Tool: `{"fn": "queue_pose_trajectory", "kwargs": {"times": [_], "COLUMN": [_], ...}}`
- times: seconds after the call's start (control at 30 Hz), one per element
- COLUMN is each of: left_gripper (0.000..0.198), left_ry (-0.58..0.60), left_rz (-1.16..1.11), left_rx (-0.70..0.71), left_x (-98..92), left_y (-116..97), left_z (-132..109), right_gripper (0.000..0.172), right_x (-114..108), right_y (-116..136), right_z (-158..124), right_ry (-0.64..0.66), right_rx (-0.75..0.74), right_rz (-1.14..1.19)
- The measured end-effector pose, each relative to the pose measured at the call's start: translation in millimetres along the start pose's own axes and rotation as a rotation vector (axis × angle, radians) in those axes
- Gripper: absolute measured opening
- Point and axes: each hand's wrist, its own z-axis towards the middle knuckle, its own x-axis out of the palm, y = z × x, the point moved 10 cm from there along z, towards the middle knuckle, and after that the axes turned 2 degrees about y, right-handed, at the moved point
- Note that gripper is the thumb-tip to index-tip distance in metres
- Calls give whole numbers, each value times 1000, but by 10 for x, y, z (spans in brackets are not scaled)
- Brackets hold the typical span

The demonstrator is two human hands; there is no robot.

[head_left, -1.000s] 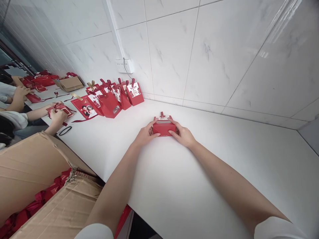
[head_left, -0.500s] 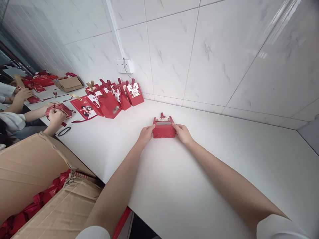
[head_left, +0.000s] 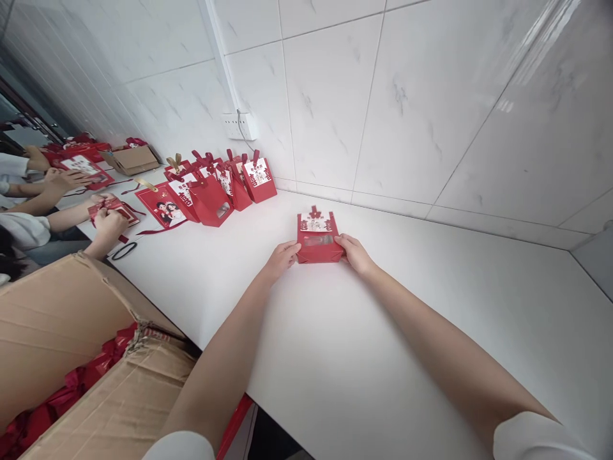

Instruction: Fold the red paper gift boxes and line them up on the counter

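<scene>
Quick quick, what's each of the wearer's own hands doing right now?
Left hand: closed, holding the left side of the red gift box.
Right hand: closed, holding the same box's right side.

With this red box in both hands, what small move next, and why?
Perhaps bring the right hand to the ribbon to check it, the left hand steadying the red box: the hands hold opposite sides, neither touches the ribbon, and the other red boxes near the wall show ribbons at their tops.

Red box (head_left: 318, 255) with white-and-red printed panel (head_left: 317, 223), grey-veined white tiles (head_left: 330, 96)
</scene>
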Motion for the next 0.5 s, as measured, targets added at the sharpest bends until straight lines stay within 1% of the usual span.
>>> {"fn": "queue_pose_trajectory", "kwargs": {"times": [0.07, 0.13, 0.2, 0.23, 0.3, 0.4, 0.5], "left_gripper": [37, 24, 9, 13, 19, 15, 12], "left_ry": [-11, -72, -146, -166, -139, -84, -98], "left_rz": [165, 315, 341, 334, 319, 250, 71], "left_rx": [133, 253, 302, 310, 296, 246, 204], "left_x": [21, -8, -86, -117, -116, -82, -106], "left_y": [-153, -296, -365, -374, -345, -244, -148], "left_z": [-41, -85, -106, -106, -79, -33, -15], "right_gripper": [34, 28, 25, 26, 29, 34, 31], "right_x": [-126, -251, -335, -350, -313, -178, -93], "right_y": [76, 168, 279, 327, 360, 286, 257], "right_z": [5, -9, -51, -79, -118, -128, -133], "right_ry": [-76, -147, -196, -206, -175, -90, -71], "right_rx": [-69, -149, -256, -307, -361, -319, -293], "right_rz": [-17, -43, -63, -59, -13, 48, 27]}}
